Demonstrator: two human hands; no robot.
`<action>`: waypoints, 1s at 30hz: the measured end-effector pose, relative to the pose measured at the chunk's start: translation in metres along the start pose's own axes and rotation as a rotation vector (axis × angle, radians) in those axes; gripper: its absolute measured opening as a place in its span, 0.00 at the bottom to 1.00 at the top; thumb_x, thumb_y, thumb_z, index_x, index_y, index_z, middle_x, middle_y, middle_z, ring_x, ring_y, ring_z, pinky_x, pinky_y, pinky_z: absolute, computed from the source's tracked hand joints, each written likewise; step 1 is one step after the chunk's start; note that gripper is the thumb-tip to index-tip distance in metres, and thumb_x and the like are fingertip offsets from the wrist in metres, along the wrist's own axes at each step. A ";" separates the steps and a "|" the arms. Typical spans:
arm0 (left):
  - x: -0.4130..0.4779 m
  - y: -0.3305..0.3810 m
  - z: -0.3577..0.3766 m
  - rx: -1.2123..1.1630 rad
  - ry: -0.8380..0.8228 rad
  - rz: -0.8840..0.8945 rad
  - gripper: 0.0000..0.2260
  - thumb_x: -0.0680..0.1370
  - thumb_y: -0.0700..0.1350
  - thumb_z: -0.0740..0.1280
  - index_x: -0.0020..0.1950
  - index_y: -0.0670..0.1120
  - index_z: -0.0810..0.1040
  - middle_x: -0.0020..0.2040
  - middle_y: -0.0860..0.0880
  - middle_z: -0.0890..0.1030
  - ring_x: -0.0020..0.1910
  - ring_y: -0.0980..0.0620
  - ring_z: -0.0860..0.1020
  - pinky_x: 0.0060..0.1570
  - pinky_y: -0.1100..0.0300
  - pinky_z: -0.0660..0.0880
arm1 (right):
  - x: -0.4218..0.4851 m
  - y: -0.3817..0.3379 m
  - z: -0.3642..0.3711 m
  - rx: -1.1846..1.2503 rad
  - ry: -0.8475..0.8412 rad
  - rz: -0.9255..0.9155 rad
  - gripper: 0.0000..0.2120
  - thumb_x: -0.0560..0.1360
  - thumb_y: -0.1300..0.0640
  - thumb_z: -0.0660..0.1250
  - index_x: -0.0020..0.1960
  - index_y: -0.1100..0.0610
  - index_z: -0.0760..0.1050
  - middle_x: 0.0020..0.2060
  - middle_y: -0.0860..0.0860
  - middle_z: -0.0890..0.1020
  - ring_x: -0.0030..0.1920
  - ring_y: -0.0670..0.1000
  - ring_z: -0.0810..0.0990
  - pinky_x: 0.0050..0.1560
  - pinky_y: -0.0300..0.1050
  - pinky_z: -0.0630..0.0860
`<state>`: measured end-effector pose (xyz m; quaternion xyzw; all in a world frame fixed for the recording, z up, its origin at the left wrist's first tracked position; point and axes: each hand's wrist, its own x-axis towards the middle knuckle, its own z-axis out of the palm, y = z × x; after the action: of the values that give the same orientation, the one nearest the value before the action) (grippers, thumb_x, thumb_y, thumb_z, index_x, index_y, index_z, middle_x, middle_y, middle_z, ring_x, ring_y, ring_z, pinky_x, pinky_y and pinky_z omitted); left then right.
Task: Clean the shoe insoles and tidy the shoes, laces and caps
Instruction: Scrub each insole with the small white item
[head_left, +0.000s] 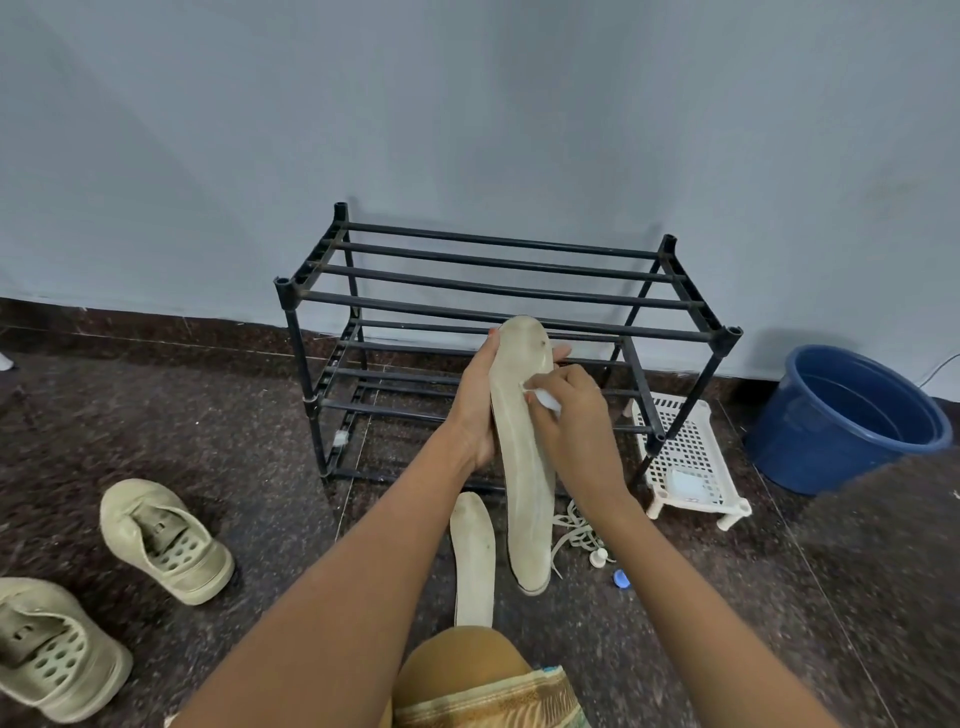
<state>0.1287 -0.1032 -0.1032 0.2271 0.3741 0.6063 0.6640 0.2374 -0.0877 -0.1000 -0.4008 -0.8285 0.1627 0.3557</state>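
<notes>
My left hand (475, 395) grips insole (521, 467) from behind, toe end up: braces it against rubbing. My right hand (577, 418) pinches white wipe (545, 399), pressed on insole face. Second insole (472, 561) on floor, 6 o'clock, likely next. Shoes (166, 540) at 8 o'clock.

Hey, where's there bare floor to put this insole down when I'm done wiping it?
Bare floor lies between the shoe nearer the rack and the floor insole. The rack's top bars hold nothing too. Crowded: right of that insole, where laces, a white cap and a blue cap lie by the white basket.
</notes>
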 end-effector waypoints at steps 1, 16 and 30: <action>0.000 0.000 0.000 0.000 -0.005 -0.006 0.33 0.78 0.65 0.47 0.65 0.42 0.75 0.62 0.43 0.78 0.59 0.45 0.77 0.65 0.50 0.69 | 0.000 0.000 0.000 -0.006 0.003 0.001 0.08 0.75 0.63 0.64 0.52 0.61 0.78 0.46 0.56 0.75 0.50 0.53 0.73 0.44 0.39 0.67; -0.002 -0.001 0.003 -0.007 -0.024 -0.008 0.30 0.78 0.64 0.50 0.61 0.43 0.77 0.47 0.45 0.83 0.45 0.48 0.81 0.44 0.56 0.78 | 0.012 -0.012 -0.002 0.100 0.051 0.015 0.07 0.75 0.63 0.63 0.51 0.61 0.78 0.46 0.54 0.75 0.50 0.49 0.71 0.46 0.24 0.62; -0.003 0.000 0.009 -0.039 -0.104 -0.010 0.38 0.76 0.70 0.44 0.65 0.42 0.74 0.59 0.44 0.79 0.54 0.49 0.79 0.56 0.56 0.74 | 0.018 -0.025 -0.006 0.142 0.012 0.002 0.07 0.74 0.64 0.65 0.50 0.61 0.79 0.47 0.55 0.78 0.49 0.49 0.72 0.46 0.21 0.62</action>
<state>0.1355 -0.1047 -0.0972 0.2435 0.3285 0.5974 0.6899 0.2205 -0.0889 -0.0735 -0.3763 -0.8122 0.2191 0.3882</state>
